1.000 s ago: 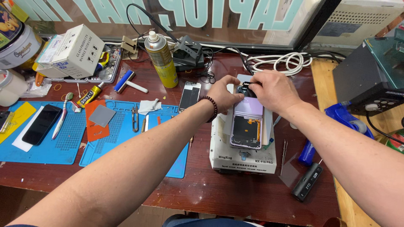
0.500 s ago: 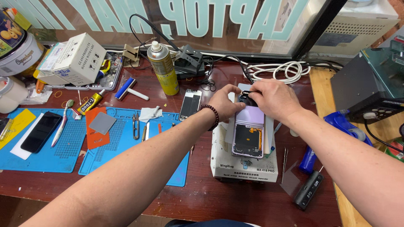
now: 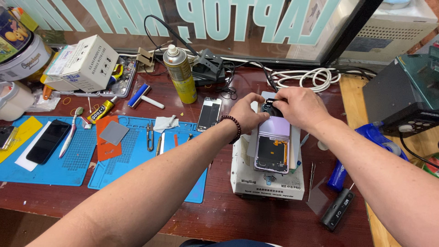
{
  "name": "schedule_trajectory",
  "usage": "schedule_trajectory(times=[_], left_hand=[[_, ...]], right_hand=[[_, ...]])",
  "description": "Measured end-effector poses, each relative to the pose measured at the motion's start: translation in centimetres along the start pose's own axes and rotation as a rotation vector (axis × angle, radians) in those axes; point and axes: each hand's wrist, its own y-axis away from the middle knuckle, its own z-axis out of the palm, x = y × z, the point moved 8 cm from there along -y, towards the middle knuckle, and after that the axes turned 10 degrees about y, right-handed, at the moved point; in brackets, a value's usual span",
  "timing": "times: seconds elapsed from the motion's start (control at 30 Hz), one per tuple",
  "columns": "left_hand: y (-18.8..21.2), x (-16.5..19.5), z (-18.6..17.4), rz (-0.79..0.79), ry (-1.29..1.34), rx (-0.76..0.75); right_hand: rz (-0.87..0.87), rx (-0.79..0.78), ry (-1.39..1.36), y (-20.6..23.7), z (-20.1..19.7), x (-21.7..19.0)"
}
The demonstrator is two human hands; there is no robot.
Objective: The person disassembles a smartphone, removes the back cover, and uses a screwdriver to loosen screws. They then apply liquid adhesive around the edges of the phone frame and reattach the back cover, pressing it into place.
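Centrally, both hands — left hand, right hand — grip lilac phone.

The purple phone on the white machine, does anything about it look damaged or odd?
Its back is off: the purple phone lies on the white machine with dark insides exposed. Both hands, left hand and right hand, pinch its top end.

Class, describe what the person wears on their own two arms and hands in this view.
Both forearms are bare, with no sleeves showing and no gloves on either hand. The left hand has a bracelet of dark, round beads around its wrist. The right hand shows no ring, watch or band.
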Motion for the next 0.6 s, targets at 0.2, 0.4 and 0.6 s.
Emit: schedule_trajectory(times=[0.2,0.4,0.6], left_hand=[[0.2,0.0,0.1,-0.03,-0.004,-0.011],[-0.2,0.0,0.1,-0.006,0.009,-0.016],[-0.3,-0.1,0.2,0.017,0.029,-0.013]], right_hand=[[0.15,-0.287,-0.042,-2.9,2.6,2.5],[0.079,-0.211,-0.087,-2.5,2.3,2.4],[0.082,-0.119,-0.043,-1.2,1.7,1.7]])
